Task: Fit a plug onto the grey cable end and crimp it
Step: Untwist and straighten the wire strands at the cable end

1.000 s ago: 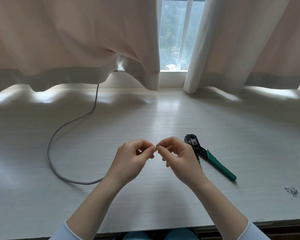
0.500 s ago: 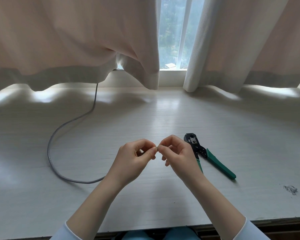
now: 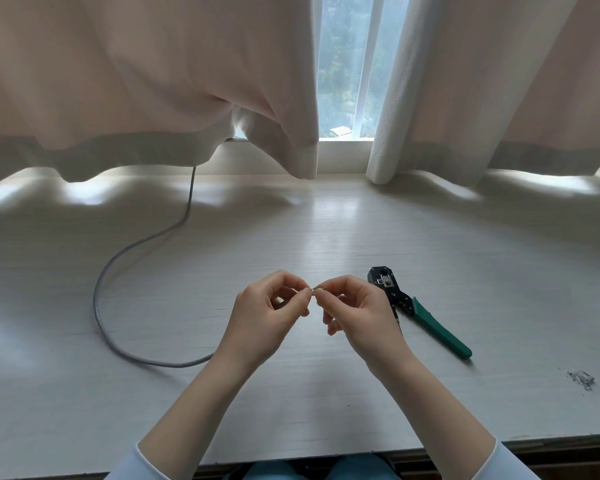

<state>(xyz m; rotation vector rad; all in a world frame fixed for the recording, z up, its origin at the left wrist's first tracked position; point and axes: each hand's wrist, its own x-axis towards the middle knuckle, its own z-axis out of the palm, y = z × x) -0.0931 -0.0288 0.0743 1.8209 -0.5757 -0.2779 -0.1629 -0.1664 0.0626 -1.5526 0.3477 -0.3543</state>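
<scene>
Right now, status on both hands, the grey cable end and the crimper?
Left hand pinches grey cable end; right hand pinches small clear plug against it. Green-handled black crimping tool untouched on white desk. Nothing in the way.

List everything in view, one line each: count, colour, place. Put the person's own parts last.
grey cable: one, grey, comes from under the left curtain, loops over the left of the desk and runs under the left wrist.
plug: one, small and pale, between the fingertips of both hands; details too small to tell.
crimping tool: one, black head and green handles, lying on the desk right of the hands.
scraps: a small grey pile, near right of the desk.
desk: one, whitish wood grain.
curtains: two, pale pink, hanging at the back.
window: one, white frame, between the curtains.
sleeves: two, light blue, bottom edge.
left hand: one, pinching at the cable end.
right hand: one, pinching the plug.
</scene>
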